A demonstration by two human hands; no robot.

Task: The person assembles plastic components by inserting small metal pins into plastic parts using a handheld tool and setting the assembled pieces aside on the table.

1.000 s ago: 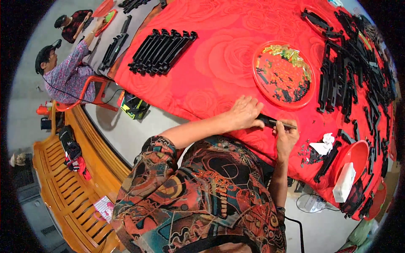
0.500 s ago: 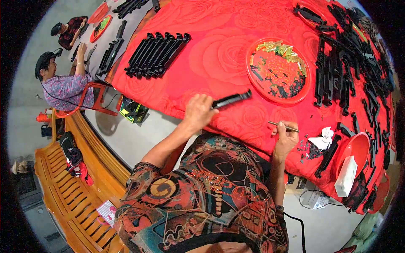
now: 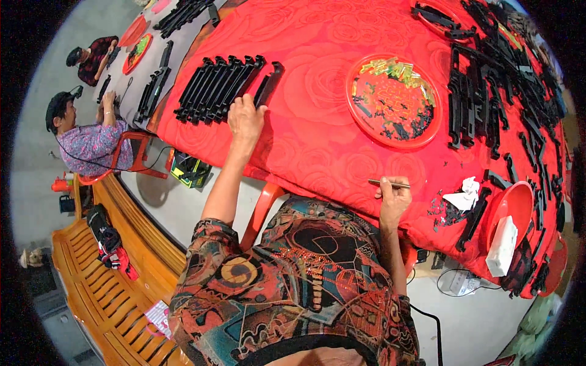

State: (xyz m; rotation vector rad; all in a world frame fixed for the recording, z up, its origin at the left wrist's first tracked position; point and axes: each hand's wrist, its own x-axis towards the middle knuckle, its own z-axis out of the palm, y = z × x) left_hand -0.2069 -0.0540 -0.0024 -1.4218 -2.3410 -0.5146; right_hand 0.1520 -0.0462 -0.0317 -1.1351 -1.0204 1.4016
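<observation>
My left hand (image 3: 246, 122) reaches over the red cloth at the right end of a row of long black plastic parts (image 3: 213, 88). Thumb and fingers close on the lower end of one more black plastic part (image 3: 268, 84), which lies slanted beside the row with a small gap. My right hand (image 3: 394, 200), near the table's front edge, pinches a slim metal stick-like tool (image 3: 389, 183); its exact kind is too small to tell. Beyond that hand stands a round red tray (image 3: 353, 116) with yellowish clear pieces and small black pieces.
Many black parts (image 3: 473, 104) are heaped at the right. A crumpled white tissue (image 3: 466, 194), small black bits and a red basin (image 3: 517, 201) with a white packet (image 3: 502, 247) are nearer. Two people sit at another table on the left, beyond a wooden bench (image 3: 110, 287).
My left hand has carried the black part leftward and away from me to the row's end. My right hand keeps the metal tool, shifted slightly left. The whole view has shifted a little.
</observation>
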